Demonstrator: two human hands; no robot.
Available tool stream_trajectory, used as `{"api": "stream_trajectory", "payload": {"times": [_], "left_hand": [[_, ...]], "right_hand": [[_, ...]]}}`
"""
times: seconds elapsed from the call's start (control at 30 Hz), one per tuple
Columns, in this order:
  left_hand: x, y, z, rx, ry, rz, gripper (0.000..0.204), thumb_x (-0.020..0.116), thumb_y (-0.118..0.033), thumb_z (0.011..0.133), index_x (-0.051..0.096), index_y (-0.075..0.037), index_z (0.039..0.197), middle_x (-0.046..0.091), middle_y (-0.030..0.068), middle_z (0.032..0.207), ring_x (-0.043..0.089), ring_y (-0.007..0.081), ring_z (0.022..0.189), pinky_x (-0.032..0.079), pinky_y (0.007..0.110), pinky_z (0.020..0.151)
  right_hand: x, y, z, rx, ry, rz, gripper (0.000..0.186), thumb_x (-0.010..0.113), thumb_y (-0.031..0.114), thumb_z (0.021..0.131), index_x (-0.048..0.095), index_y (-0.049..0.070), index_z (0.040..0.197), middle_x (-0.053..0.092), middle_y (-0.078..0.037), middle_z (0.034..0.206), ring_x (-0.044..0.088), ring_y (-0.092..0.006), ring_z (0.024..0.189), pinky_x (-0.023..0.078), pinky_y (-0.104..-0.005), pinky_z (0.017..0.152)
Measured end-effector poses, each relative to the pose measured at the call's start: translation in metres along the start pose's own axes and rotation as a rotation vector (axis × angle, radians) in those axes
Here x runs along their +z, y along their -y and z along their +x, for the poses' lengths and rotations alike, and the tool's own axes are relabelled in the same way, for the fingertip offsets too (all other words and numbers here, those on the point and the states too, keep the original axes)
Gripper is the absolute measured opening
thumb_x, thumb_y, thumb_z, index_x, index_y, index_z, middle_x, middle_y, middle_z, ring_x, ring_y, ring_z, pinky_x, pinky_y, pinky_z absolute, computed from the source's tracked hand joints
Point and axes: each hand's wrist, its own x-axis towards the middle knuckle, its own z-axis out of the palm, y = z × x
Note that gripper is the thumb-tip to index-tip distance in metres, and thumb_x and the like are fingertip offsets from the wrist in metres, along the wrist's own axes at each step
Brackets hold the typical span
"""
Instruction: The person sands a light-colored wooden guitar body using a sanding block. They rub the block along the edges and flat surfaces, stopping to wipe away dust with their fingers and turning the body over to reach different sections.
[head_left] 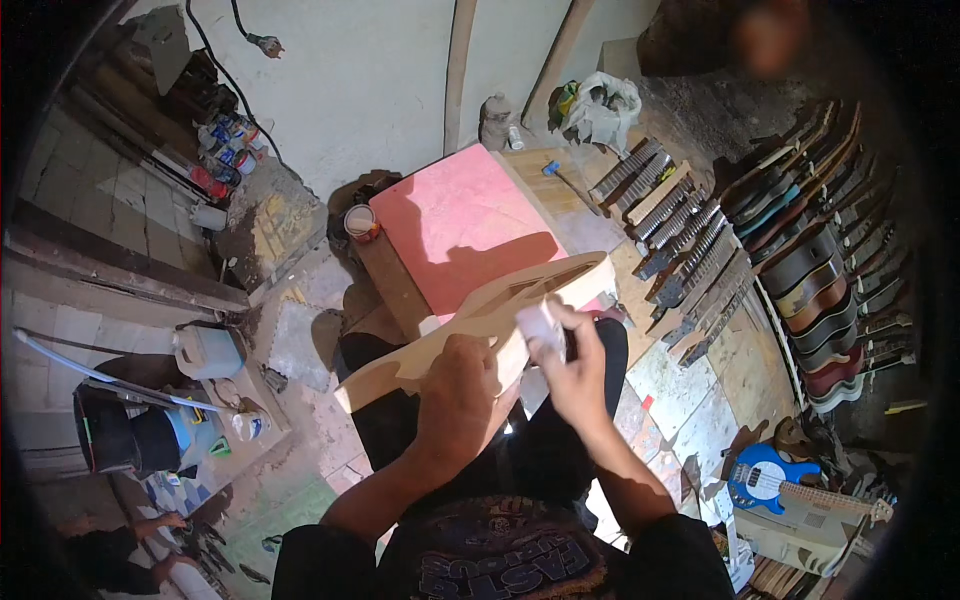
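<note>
A pale, unpainted wooden guitar body [400,362] lies tilted across my lap, its edge facing up, with hollowed pockets in its face. My left hand [455,390] is closed around its near edge and steadies it. In my right hand [578,372], a small whitish-pink folded pad [537,326], which looks like sandpaper, is pinched between thumb and fingers. The pad is against or just above the body's right part; whether it touches is unclear. Beyond the body stands a box-like bench with a pink top [460,225], on which a shadow falls.
An open tin can [361,222] stands left of the pink top. A hammer [572,184] and several guitar necks [685,225] lie at the far right, near a row of guitars [815,285]. A blue bass guitar [765,478] rests lower right. Another person's hands [170,540] show lower left.
</note>
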Motion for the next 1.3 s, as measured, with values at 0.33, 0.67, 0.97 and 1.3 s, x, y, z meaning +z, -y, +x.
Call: {"api": "stream_trajectory", "payload": {"times": [0.33, 0.67, 0.97, 1.3], "left_hand": [[0.000, -0.006, 0.001, -0.025, -0.002, -0.015, 0.057, 0.095, -0.016, 0.073, 0.052, -0.004, 0.108, 0.055, 0.0139, 0.098, 0.065, 0.0380, 0.091, 0.052, 0.048, 0.079], [-0.006, -0.008, 0.007, 0.000, -0.015, 0.005, 0.063, 0.097, -0.020, 0.074, 0.048, -0.004, 0.111, 0.061, 0.0169, 0.099, 0.066, 0.0421, 0.088, 0.051, 0.049, 0.076], [-0.005, -0.004, 0.004, -0.045, 0.025, -0.142, 0.055, 0.092, -0.019, 0.078, 0.052, -0.002, 0.111, 0.056, 0.0182, 0.101, 0.061, 0.0401, 0.090, 0.048, 0.050, 0.076], [-0.003, -0.007, 0.004, -0.073, 0.027, -0.057, 0.061, 0.093, -0.015, 0.075, 0.050, -0.001, 0.116, 0.060, 0.0190, 0.101, 0.065, 0.0414, 0.094, 0.052, 0.049, 0.081]], "right_hand": [[-0.001, 0.014, 0.000, 0.112, -0.035, 0.042, 0.045, 0.080, 0.006, 0.091, 0.060, -0.002, 0.131, 0.059, -0.014, 0.118, 0.061, -0.0220, 0.111, 0.048, -0.0354, 0.100], [-0.001, 0.041, -0.009, -0.124, 0.054, -0.154, 0.044, 0.078, 0.005, 0.093, 0.060, -0.002, 0.133, 0.062, -0.013, 0.121, 0.060, -0.0209, 0.115, 0.048, -0.0353, 0.102], [0.000, 0.047, -0.015, -0.167, 0.104, -0.190, 0.046, 0.079, 0.007, 0.091, 0.060, 0.001, 0.133, 0.065, -0.014, 0.120, 0.061, -0.0202, 0.115, 0.048, -0.0368, 0.101], [0.005, 0.044, -0.013, -0.066, 0.060, -0.100, 0.042, 0.077, 0.004, 0.092, 0.058, 0.000, 0.130, 0.062, -0.010, 0.112, 0.061, -0.0171, 0.111, 0.049, -0.0338, 0.099]]}}
